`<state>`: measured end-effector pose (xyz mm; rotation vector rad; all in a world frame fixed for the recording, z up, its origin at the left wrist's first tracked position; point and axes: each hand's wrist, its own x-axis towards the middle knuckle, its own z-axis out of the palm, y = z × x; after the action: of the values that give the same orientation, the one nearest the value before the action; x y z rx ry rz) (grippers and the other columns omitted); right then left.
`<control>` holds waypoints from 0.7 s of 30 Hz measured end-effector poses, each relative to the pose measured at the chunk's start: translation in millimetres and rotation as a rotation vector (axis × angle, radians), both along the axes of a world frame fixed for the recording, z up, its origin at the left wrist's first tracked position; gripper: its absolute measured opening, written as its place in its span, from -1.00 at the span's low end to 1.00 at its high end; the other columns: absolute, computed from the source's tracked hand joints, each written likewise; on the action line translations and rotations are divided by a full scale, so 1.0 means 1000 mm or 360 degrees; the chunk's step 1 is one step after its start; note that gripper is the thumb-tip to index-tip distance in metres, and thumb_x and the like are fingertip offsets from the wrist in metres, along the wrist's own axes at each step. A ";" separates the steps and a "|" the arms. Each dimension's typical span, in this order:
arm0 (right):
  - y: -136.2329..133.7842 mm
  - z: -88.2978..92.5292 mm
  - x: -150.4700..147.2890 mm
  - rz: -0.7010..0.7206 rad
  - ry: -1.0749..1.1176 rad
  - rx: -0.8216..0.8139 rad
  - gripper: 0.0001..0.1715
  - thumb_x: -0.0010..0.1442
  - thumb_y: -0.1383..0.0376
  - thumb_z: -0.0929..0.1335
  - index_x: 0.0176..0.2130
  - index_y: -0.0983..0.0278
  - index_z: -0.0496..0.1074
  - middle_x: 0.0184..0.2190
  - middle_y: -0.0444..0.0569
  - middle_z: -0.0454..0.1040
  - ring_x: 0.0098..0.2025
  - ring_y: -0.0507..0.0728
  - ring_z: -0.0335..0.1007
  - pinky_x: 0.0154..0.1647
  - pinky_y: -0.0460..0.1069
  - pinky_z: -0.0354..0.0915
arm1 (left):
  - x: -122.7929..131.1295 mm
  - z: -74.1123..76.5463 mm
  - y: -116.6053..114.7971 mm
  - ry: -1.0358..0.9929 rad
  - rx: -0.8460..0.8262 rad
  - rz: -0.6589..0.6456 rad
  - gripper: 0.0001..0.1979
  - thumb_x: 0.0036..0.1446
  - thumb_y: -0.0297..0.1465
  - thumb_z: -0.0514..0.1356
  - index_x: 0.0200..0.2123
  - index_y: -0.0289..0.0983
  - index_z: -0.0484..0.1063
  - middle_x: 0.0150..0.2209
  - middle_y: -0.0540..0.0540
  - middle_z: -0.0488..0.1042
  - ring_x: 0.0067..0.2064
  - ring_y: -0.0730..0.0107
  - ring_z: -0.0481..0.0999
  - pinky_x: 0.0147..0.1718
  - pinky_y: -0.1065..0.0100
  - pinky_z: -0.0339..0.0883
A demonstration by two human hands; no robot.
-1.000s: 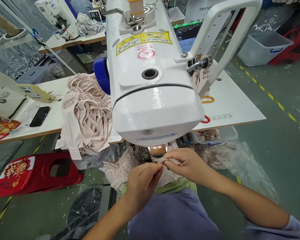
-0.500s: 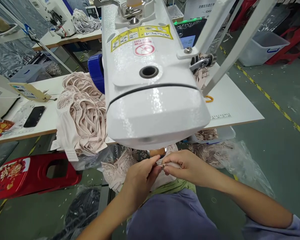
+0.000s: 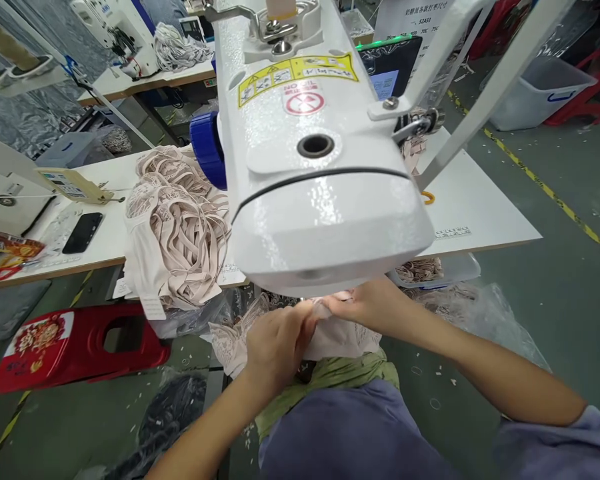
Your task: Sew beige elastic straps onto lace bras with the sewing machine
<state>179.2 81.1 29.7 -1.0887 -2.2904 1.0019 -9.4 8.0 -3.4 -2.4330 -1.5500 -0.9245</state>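
One pale pink garment (image 3: 337,341), smooth cloth, lying under the front of a white, rounded sewing machine (image 3: 330,233), on our side of the near edge of the table (image 3: 490,203). Two hands: left hand (image 3: 276,343) and right hand (image 3: 367,307) pinch its upper part from opposite sides, we judge to steady the limp fabric; some fingertips are hidden from us. One heap of garments (image 3: 185,233), lace and looped straps, overhanging the near edge, presumably for easy reach. One plastic tub (image 3: 473,268), translucent, below that edge towards the right corner.
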 end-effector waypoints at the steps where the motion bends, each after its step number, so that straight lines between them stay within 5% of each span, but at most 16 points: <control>1: 0.004 0.002 -0.002 0.0001 -0.0046 0.0036 -0.74 0.10 0.39 0.29 -0.59 0.27 0.27 -0.56 -0.15 0.32 -0.51 -0.01 0.14 -0.48 -0.07 0.00 | -0.006 -0.002 0.002 0.0087 0.0103 -0.0076 -0.84 0.36 -0.43 0.05 -0.10 -0.22 0.42 -0.50 0.04 0.51 -0.51 0.43 0.46 -0.48 0.40 0.20; 7: 0.010 0.008 -0.007 0.0043 -0.0228 0.0270 -0.67 0.00 0.44 0.25 -0.64 0.25 0.01 -0.67 -0.20 0.01 -0.59 -0.03 -0.18 -0.54 -0.01 -0.19 | -0.026 -0.012 0.015 0.0374 0.0228 -0.0354 -0.63 0.28 -0.57 0.02 0.08 -0.21 0.37 -0.44 0.01 0.48 -0.47 0.43 0.43 -0.44 0.38 0.22; 11: 0.001 -0.005 0.000 0.0021 -0.0229 0.0395 -0.75 0.17 0.35 0.28 -0.53 0.25 0.34 -0.54 -0.10 0.33 -0.49 0.04 0.17 -0.46 -0.05 0.07 | -0.015 -0.007 0.014 0.0442 0.0134 -0.0245 -0.72 0.31 -0.53 -0.02 -0.02 -0.26 0.41 -0.56 0.03 0.41 -0.54 0.38 0.41 -0.55 0.35 0.14; 13: -0.008 -0.018 0.003 -0.0090 -0.0129 0.0586 -0.76 0.29 0.26 0.27 -0.30 0.25 0.50 -0.29 0.04 0.48 -0.24 0.16 0.36 -0.20 0.02 0.24 | -0.008 -0.002 0.010 0.0466 0.0030 -0.0159 -0.71 0.30 -0.53 -0.06 -0.06 -0.28 0.41 -0.60 0.03 0.39 -0.58 0.36 0.39 -0.60 0.34 0.09; 15: -0.018 -0.032 0.005 -0.0227 -0.0055 0.0753 -0.72 0.34 0.23 0.25 -0.13 0.20 0.53 -0.13 0.10 0.48 -0.02 0.26 0.35 0.03 0.13 0.23 | -0.004 0.002 0.007 0.0466 -0.0076 -0.0120 -0.70 0.28 -0.54 -0.08 -0.09 -0.28 0.42 -0.60 0.01 0.39 -0.60 0.36 0.38 -0.63 0.36 0.07; 18: -0.028 -0.044 0.004 -0.0374 -0.0059 0.0861 -0.70 0.33 0.28 0.25 -0.12 0.10 0.55 -0.17 0.06 0.49 0.02 0.27 0.33 0.11 0.17 0.18 | -0.010 0.004 0.011 0.0469 -0.0149 -0.0175 -0.69 0.26 -0.52 -0.05 -0.05 -0.25 0.41 -0.61 0.03 0.38 -0.62 0.38 0.36 -0.63 0.40 0.10; 21: -0.030 -0.049 0.003 -0.0387 -0.0052 0.0879 -0.70 0.32 0.28 0.25 -0.14 0.11 0.57 -0.30 0.02 0.49 -0.15 0.20 0.39 -0.04 0.09 0.25 | -0.026 0.002 0.023 0.0477 -0.0072 -0.0453 -0.61 0.24 -0.54 -0.03 0.08 -0.19 0.36 -0.63 0.09 0.31 -0.65 0.42 0.29 -0.61 0.45 0.12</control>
<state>182.0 51.4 -19.5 -1.1000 -2.1919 0.2322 -35.0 30.6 -1.6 -2.7187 -1.1588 -0.5272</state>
